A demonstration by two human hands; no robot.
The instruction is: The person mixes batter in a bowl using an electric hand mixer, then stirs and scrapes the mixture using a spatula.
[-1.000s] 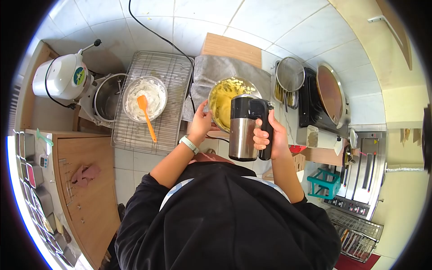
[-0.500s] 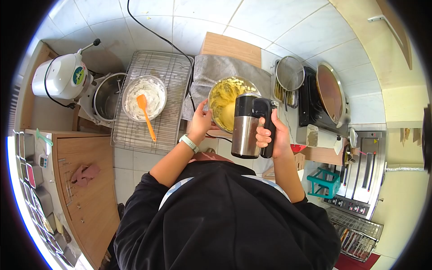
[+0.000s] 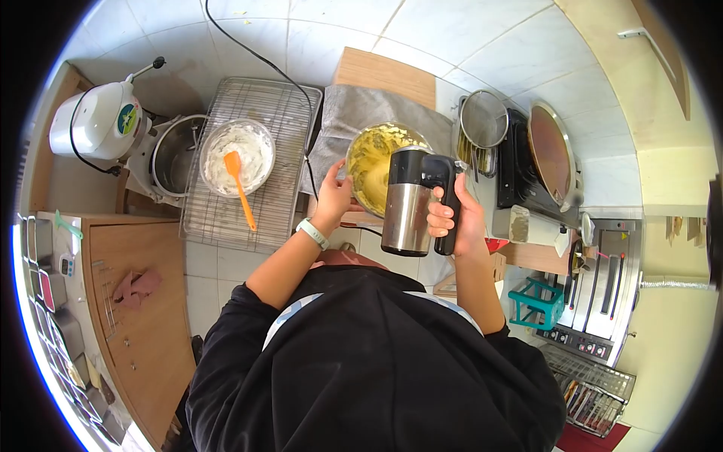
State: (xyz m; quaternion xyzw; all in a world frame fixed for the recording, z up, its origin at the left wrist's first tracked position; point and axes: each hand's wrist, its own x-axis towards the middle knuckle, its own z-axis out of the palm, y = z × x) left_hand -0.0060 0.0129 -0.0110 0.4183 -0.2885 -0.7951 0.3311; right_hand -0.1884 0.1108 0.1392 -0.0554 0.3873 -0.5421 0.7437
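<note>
My right hand is wrapped round the black handle of a steel-and-black electric hand mixer. The mixer's front end is over a round bowl of thick yellow batter; its beaters are hidden beneath its body. At the bowl's left side, my left hand grips the wall, with fingertips up near the rim and others under the near side. Under the bowl lies a grey towel.
Left of the towel, a wire rack bears a bowl of white cream with an orange spatula in it. A white stand mixer stands further left. To the right are a sieve and a wide pan on a black stove.
The view has shifted slightly, so everything appears a little higher and further left. Both hands keep their holds, and the hand mixer remains over the bowl.
</note>
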